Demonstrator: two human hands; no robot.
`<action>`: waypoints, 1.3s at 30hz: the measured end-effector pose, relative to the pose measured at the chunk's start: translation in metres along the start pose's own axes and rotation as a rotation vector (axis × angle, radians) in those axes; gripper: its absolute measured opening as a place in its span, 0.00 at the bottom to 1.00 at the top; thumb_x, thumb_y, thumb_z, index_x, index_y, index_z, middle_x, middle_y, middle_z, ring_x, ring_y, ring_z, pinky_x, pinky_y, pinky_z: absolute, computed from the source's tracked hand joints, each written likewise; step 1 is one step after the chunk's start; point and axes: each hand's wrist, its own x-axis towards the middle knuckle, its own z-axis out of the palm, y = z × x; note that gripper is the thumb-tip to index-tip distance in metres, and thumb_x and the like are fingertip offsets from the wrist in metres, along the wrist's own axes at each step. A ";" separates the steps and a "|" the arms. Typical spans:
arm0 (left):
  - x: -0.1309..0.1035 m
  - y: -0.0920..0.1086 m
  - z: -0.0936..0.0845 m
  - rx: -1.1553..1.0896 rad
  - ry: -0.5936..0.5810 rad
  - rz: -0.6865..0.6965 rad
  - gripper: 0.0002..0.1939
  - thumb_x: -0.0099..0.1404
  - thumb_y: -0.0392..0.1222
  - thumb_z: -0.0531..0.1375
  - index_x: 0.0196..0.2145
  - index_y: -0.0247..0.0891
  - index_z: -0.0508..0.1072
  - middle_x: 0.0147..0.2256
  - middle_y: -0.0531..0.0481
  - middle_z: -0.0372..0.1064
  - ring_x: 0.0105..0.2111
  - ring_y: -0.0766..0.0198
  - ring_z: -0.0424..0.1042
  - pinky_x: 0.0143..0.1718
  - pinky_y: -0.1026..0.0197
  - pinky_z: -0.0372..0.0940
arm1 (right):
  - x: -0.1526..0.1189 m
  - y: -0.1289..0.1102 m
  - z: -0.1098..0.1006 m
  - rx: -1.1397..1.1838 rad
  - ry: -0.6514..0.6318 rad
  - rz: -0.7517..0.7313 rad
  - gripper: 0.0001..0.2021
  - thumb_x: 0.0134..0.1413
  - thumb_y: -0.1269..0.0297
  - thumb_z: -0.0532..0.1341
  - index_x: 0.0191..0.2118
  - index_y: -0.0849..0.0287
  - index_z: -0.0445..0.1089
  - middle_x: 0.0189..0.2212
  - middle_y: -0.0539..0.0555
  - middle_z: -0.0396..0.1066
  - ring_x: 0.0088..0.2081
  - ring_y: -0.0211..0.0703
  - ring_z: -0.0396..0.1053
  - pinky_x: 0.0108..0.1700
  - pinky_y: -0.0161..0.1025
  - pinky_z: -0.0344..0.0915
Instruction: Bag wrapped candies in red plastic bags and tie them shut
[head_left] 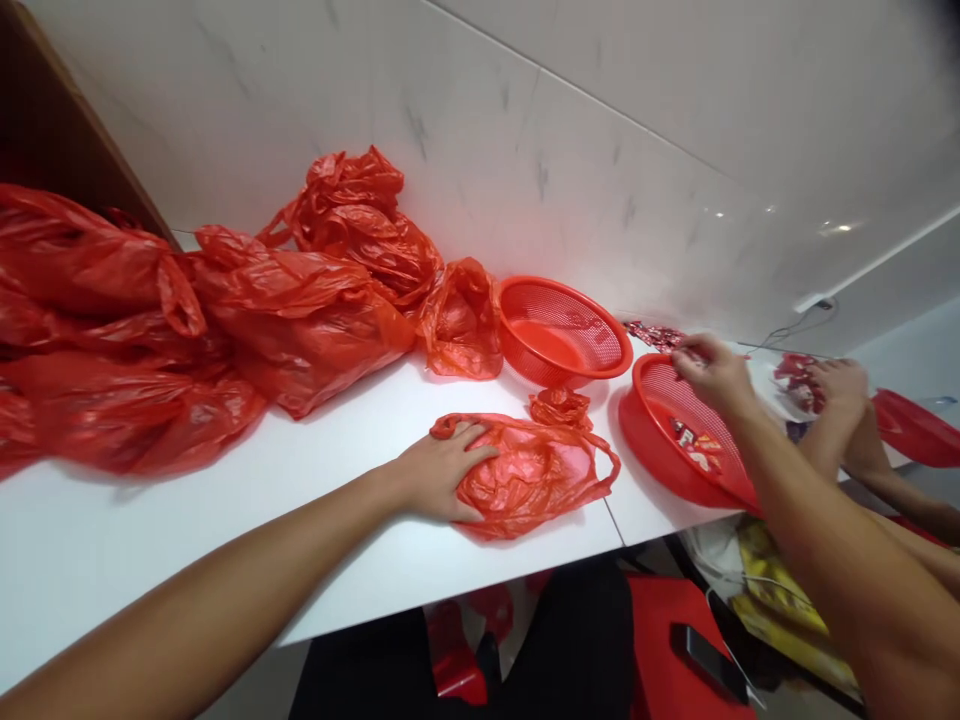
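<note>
My left hand [442, 472] grips the left side of a thin red plastic bag [525, 480] lying on the white table, its fingers over the top and its thumb at the near side. The bag's handle loop points right. My right hand [716, 375] is over the rim of a red mesh basket [660, 450], fingers pinched together; what they hold is too small to make out. Several small wrapped packets [697, 445] lie inside that basket. A crumpled red bag [560, 408] sits just behind the bag under my left hand.
Filled red bags [300, 320] line the left and back of the table [360, 560]. A second red basket [555, 340] stands by the wall. Shiny red wrappers [656, 335] lie behind. A co-worker's hand [840, 385] is at the right. A phone [712, 662] rests on a red stool.
</note>
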 end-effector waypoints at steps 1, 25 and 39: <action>0.000 0.000 0.000 -0.002 0.003 0.008 0.55 0.55 0.68 0.70 0.74 0.44 0.59 0.76 0.30 0.40 0.75 0.29 0.44 0.71 0.33 0.51 | -0.001 -0.009 0.000 0.061 -0.015 0.009 0.14 0.67 0.54 0.66 0.43 0.62 0.75 0.31 0.52 0.75 0.30 0.38 0.74 0.36 0.37 0.72; 0.008 -0.010 -0.001 0.053 0.781 0.568 0.16 0.69 0.47 0.65 0.50 0.36 0.75 0.48 0.37 0.79 0.50 0.49 0.77 0.51 0.47 0.72 | -0.164 -0.108 0.073 -0.340 -0.521 -0.197 0.22 0.74 0.51 0.53 0.63 0.55 0.70 0.58 0.64 0.74 0.56 0.58 0.74 0.56 0.53 0.70; 0.005 -0.016 -0.007 -0.179 0.771 -0.246 0.42 0.65 0.48 0.66 0.70 0.42 0.51 0.53 0.41 0.71 0.49 0.52 0.76 0.53 0.46 0.70 | -0.210 -0.020 0.078 0.112 -0.013 0.213 0.16 0.66 0.50 0.60 0.38 0.56 0.77 0.41 0.59 0.77 0.41 0.52 0.74 0.48 0.48 0.69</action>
